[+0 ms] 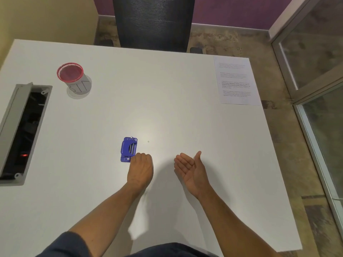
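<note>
Closest to the head cam I've got a dark sleeve [63,243] at the bottom edge, with both bare forearms reaching out over the white tabletop [167,108]. The left hand [140,168] sits knuckles-up with its fingers curled under, butted right against the near right corner of the blue hole punch [128,148]. The fingertips are hidden, so honestly I can't tell if it's actually pinching the punch or just touching it. The punch lies flat on the tabletop, a bit left of centre. The right hand [193,170] is well apart from it, palm up, fingers loose and spread, holding nothing.

Farther out, a red-rimmed mesh cup [71,75] stands near the far left corner, beside an open cable hatch [24,130]. A printed sheet [234,80] lies at the far right edge, and a dark mesh chair [154,21] stands behind the tabletop.
</note>
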The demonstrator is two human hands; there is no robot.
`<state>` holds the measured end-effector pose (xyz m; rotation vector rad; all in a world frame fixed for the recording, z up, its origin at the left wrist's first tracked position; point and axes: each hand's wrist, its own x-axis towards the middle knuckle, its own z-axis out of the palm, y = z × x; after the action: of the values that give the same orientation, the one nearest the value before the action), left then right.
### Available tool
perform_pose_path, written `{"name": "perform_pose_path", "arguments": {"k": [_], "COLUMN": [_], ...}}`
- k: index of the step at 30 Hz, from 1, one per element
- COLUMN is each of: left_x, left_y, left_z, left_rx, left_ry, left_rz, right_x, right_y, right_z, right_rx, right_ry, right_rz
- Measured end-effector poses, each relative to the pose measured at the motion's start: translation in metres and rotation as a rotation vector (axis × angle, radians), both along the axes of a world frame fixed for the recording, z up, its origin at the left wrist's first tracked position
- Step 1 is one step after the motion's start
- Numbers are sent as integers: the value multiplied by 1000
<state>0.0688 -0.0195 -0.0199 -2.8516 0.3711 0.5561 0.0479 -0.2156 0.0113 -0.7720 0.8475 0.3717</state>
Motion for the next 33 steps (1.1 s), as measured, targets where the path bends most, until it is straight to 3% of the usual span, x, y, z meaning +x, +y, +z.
{"name": "perform_pose_path", "arguments": {"k": [3,7,15,23,30,33], "left_x": [0,-5,-9,4,15,20], "left_y": [-1,-9,-40,-36,-22,-15], "left_z": [1,13,53,40,39,37], "left_rx": [-118,-654,-1075,-1114,-1143,-1059], "left_ry": [55,78,36,80,-41,-93], "left_rz": [123,508,383,478,562,621], "right_x": [3,5,10,13,15,15], "right_y": [6,18,39,27,27,26], "right_z": [-3,-6,-4,-3,-8,-10], "right_rx": [33,62,97,93,202,209], "right_ry": [10,32,9,9,12,18], "right_rz": [-12,-30,23,9,-46,-49]}}
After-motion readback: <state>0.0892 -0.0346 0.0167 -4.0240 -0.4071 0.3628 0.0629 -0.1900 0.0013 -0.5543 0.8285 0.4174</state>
